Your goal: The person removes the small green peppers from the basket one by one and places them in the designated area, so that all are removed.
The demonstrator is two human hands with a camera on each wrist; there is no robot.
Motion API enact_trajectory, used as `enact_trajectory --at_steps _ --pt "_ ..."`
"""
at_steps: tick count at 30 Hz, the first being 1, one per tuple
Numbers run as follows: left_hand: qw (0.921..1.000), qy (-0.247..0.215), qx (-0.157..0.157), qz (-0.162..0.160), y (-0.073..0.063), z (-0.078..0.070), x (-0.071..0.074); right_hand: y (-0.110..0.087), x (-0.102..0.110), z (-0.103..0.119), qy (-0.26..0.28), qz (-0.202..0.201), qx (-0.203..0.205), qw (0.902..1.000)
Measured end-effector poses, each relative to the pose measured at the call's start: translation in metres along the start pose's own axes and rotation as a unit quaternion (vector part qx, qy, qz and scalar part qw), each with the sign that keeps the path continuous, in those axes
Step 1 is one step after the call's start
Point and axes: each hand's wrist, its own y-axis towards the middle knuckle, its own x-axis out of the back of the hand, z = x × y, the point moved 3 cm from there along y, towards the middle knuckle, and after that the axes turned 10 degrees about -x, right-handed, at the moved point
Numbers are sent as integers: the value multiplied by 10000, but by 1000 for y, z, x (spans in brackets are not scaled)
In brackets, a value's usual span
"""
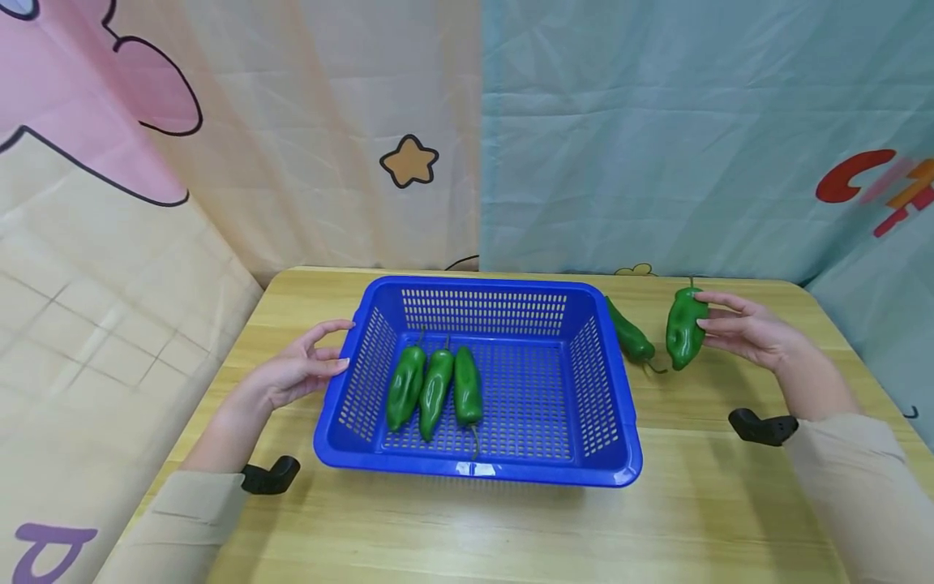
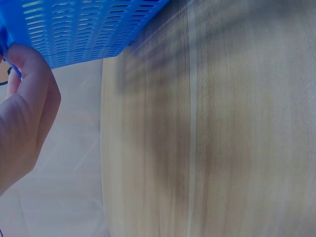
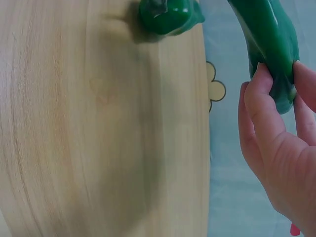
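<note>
A blue plastic basket [image 1: 477, 477] stands on the table, with three green peppers [image 1: 436, 389] side by side in its left half. My left hand [image 1: 302, 365] grips the basket's left rim, thumb on one side and fingers on the other; the left wrist view shows the same hold on the basket [image 2: 84, 29]. Between the fingertips of my right hand [image 1: 747, 331] a green pepper [image 1: 684, 328] is pinched, raised above the table at the right. The right wrist view shows this pepper [image 3: 271, 44] too. Another green pepper [image 1: 629, 334] lies just right of the basket, partly hidden by its wall.
The light wooden table [image 1: 511, 531] reaches back to printed curtains [image 1: 657, 146] along its far edge and sides. A black wrist mount [image 1: 270, 476] sits on the left forearm and another mount [image 1: 762, 427] on the right.
</note>
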Motion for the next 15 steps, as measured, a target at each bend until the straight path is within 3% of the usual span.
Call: enact_trajectory --at_steps 15 --pt "10000 -14 -67 37 -2 -1 -2 10 18 -17 -427 -487 -324 9974"
